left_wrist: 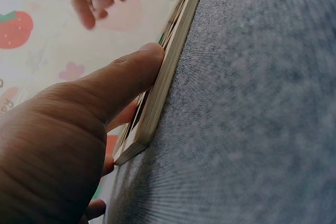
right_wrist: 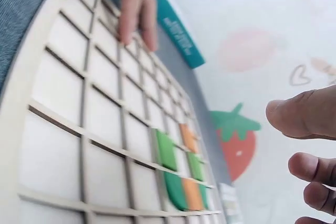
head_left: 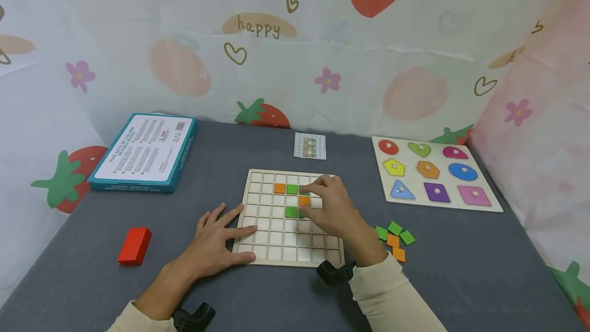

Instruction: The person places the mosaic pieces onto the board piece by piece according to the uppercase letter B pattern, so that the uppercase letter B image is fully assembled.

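Observation:
A pale wooden grid board lies on the grey tabletop. My left hand rests along its left side with fingers spread, and the left wrist view shows the thumb against the board's edge. Over the upper right part of the board hovers my right hand. Its thumb and fingers stand apart in the right wrist view, with nothing visible between them. Set in the grid are an orange tile, light green tiles, another orange tile and darker green pieces, partly hidden in the head view.
Loose green and orange tiles lie beside the right forearm. A small pattern card lies behind the board. A shape puzzle board is at the back right, a teal box at the back left, and a red block at left.

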`<state>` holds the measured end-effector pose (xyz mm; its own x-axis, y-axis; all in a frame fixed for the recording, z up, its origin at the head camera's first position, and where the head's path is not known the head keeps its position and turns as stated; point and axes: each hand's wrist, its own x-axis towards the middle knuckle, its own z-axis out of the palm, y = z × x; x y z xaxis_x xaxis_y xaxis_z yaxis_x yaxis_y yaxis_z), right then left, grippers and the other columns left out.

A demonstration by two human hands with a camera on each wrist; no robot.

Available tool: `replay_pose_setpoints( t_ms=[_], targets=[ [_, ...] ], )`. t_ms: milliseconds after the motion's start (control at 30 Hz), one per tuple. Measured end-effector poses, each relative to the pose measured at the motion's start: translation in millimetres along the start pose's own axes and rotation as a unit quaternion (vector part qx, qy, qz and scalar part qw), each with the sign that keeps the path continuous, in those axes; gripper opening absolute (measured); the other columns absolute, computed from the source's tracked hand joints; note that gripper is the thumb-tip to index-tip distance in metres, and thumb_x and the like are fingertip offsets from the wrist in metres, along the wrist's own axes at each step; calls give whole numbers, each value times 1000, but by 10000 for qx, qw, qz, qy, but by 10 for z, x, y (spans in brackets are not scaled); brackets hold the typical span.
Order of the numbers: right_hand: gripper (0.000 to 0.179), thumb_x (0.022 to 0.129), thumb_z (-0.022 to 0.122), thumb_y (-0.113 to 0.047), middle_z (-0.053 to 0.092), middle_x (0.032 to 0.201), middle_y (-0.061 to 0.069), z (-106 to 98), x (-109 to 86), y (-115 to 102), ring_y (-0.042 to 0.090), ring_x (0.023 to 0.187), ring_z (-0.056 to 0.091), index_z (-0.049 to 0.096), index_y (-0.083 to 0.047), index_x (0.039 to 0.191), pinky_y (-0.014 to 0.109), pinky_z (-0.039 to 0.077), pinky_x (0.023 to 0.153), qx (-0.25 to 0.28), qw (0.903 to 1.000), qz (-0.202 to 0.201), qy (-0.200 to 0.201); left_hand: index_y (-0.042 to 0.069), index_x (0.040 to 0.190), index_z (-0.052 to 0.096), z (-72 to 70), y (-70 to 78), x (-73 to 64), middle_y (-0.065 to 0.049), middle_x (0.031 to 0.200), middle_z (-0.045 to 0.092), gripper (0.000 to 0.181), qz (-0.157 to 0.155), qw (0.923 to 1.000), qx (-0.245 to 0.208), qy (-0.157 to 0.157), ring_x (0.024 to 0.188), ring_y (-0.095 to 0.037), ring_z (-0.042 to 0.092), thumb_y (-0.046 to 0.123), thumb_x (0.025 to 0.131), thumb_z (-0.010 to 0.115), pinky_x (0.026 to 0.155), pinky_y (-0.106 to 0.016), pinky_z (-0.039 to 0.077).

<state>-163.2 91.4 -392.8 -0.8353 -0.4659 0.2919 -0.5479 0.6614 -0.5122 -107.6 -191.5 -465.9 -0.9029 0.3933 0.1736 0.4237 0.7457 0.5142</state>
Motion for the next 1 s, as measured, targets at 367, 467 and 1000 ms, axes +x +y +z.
replay_pose_setpoints(
  t_ms=[367,467,1000],
  targets=[
    [34,81,80,-12,53,102,6,-409,-206,-28,25,96,41,71,-8,114,41,41,76,-183,9992,-72,356,23,127,68,-11,-5,-2,-14,151,35,62,21,10000,17,-28,137,-49,18,57,75,75,102,-68,9],
    [35,81,80,-11,54,105,7,-494,-270,-6,26,97,42,71,-7,114,42,42,76,-256,9987,-96,440,23,127,68,-8,-6,-1,-14,150,36,62,46,10000,33,-20,136,-50,19,58,76,74,101,-69,10],
    [40,80,80,-7,56,108,7,-756,-638,365,27,101,43,69,-8,118,48,41,76,-239,9968,-195,740,24,127,67,-7,-7,-3,-14,151,36,61,32,10000,77,-40,137,-50,18,59,77,73,101,-69,10]
  ],
)
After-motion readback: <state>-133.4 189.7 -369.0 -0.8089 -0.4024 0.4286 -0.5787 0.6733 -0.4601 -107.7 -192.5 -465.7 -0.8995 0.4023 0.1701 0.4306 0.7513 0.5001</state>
